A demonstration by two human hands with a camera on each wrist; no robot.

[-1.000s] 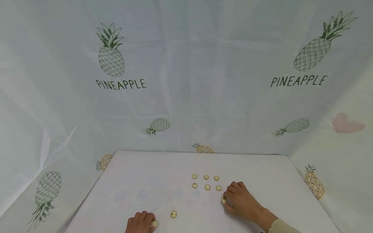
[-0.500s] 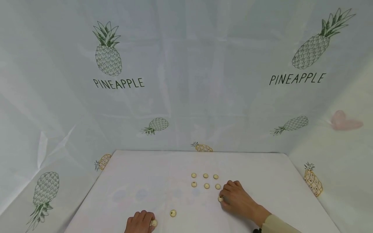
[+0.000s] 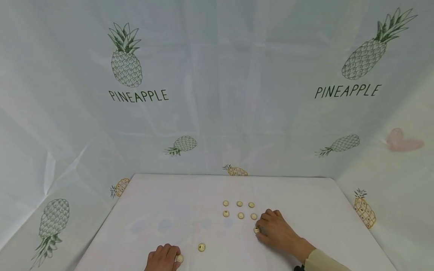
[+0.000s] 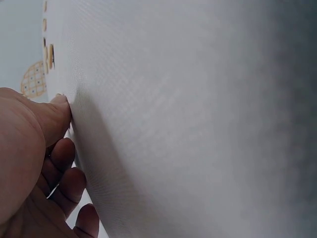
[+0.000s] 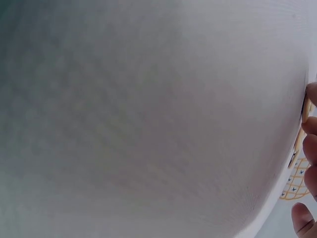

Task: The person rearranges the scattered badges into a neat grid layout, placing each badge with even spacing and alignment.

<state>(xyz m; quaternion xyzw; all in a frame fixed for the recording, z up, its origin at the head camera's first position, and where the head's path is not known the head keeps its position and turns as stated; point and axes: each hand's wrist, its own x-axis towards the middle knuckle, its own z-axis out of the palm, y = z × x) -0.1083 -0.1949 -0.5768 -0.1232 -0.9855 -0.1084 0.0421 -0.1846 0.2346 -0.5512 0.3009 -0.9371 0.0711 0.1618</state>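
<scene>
Near the front edge, my left hand [image 3: 163, 258] has curled fingers and holds a small round wooden disc [image 3: 179, 258] at the thumb and index finger. In the left wrist view the thumb and fingers of the left hand [image 4: 47, 148] touch the white cloth, and the disc there is hidden. Farther right, my right hand [image 3: 276, 229] pinches another wooden disc [image 3: 256, 230] flat against the table. Its fingertips show at the edge of the right wrist view around a disc edge [image 5: 306, 109]. A loose disc [image 3: 201, 247] with a dark mark lies between the hands.
Several more discs form two short rows beyond the right hand, among them a near-row disc [image 3: 254, 216] and a far-row disc [image 3: 225, 203]. A white cloth covers the table [image 3: 162, 203]. Pineapple-printed curtains [image 3: 237, 94] enclose the back and sides.
My right hand has slid slightly left with its disc, closer below the end of the near row, then stayed there. The left hand and its disc have kept their place.
</scene>
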